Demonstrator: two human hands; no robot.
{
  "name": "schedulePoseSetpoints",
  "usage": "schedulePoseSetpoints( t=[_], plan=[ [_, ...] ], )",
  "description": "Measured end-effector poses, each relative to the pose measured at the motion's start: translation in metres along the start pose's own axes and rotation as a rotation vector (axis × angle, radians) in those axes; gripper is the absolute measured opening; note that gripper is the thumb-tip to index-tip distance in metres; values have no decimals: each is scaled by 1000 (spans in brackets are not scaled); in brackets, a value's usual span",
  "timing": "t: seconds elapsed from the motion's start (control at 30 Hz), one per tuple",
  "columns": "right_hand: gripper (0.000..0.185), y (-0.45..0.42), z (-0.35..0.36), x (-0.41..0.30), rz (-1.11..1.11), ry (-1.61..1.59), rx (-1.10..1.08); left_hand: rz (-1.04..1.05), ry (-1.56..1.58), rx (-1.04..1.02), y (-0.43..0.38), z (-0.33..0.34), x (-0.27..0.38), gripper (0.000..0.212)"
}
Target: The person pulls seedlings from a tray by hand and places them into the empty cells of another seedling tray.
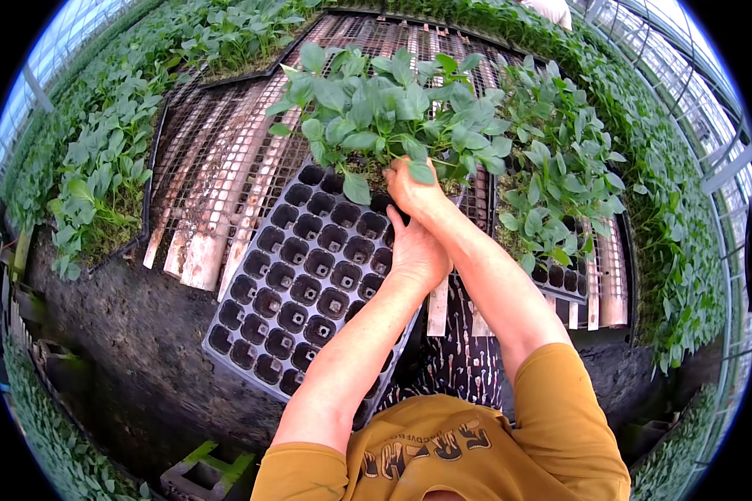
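Observation:
A black plastic seedling tray (307, 288) lies tilted before me; its near cells hold no plants, while leafy green seedlings (376, 113) fill its far end. My right hand (413, 188) reaches in under the leaves at the stems, fingers partly hidden by foliage, so its hold cannot be made out. Just below it, my left hand (417, 250) rests over the tray's cells near its right side, thumb raised towards the right hand, its other fingers out of sight beneath the palm. The wrists are close together.
A wire mesh bench over pale slats (207, 250) lies under the tray. Another seedling tray (561, 285) stands to the right, partly filled with plants. More seedlings (106, 169) line the left. A concrete block (203, 473) sits at the lower left. Part of another person (551, 11) shows at the top.

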State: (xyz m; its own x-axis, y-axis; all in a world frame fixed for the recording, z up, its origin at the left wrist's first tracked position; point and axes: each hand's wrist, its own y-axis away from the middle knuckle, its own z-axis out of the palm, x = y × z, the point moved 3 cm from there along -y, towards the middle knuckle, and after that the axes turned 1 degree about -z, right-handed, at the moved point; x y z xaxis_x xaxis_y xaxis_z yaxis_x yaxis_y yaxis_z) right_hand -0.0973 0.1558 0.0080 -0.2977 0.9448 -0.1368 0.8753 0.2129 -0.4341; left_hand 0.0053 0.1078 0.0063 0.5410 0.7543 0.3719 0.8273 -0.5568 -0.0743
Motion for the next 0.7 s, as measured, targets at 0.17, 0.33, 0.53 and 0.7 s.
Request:
schedulePoseSetpoints(
  t=[0.17, 0.33, 0.53, 0.7],
  plan=[
    [20, 7, -22, 14, 529, -742, -250, 11, 24, 205, 6, -3, -5, 66],
    [23, 62, -103, 6, 277, -745, -19, 86, 28, 342, 23, -21, -46, 55],
    [23, 190, -160, 20, 461, -1202, -203, -27, -203, 433, 11, -25, -53, 55],
    [22, 274, -176, 66, 656, -1412, -139, -130, -198, 262, -11, -10, -61, 55]
  ],
)
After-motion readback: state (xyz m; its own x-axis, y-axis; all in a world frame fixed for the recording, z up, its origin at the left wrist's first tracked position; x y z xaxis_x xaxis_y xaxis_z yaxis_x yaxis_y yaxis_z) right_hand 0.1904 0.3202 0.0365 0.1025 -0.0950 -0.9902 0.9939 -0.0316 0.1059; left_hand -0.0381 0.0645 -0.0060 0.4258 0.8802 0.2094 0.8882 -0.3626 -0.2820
